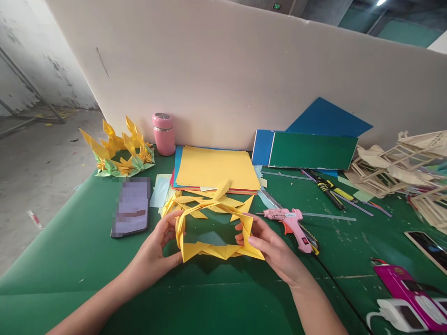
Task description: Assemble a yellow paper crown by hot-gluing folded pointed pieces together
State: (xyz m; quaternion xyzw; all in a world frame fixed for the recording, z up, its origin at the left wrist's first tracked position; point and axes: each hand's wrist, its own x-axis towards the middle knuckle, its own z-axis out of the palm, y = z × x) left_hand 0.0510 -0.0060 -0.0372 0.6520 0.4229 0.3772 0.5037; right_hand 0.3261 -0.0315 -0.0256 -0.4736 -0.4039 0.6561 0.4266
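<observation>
Between my two hands is a yellow folded-paper ring (217,251), held up above the green table and bent into a roughly rectangular loop with pointed folds. My left hand (161,243) grips its left side, thumb at the lower corner and fingers behind. On the right side, my right hand (267,244) pinches the ring, with the thumb in front and fingertips showing through the opening. Behind the ring lie several loose yellow folded pieces (195,209), partly hidden by it. A stack of coloured paper (216,167), yellow on top, lies just beyond them.
A pink glue gun (291,225) with a cord lies right of my right hand, over a utility knife. At left are a phone (132,207), a paper crown (122,151) and a pink flask (164,135). Stick models (401,163) and a magenta power strip (405,288) are at right.
</observation>
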